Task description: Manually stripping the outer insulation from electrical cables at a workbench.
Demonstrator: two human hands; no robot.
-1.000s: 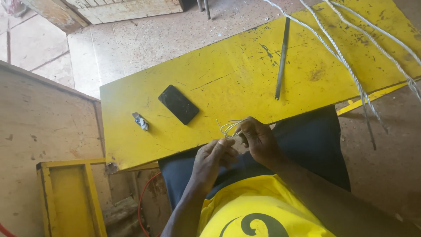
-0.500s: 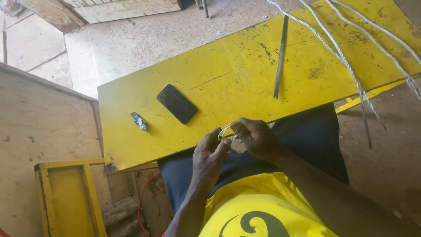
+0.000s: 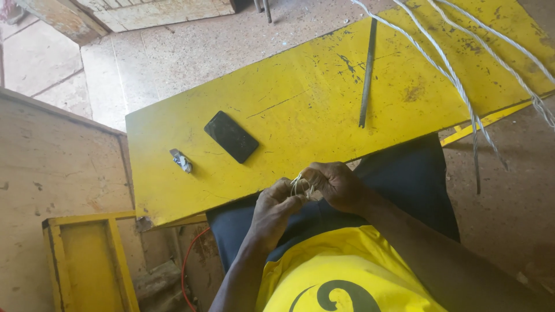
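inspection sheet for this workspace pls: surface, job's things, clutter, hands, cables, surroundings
Surface: yellow board, scuffed and scratched, lying across the person's lap.
Job's things: small bundle of thin pale wire, pinched between both hands at the board's near edge.
Clutter: black phone, small metal clip and a dark metal rod, all lying on the board.
Hands: left hand and right hand both closed on the wire.
Cables: twisted pale strands crossing the board's right end; a red cable below the board.
Surroundings: concrete floor, yellow frame at lower left.
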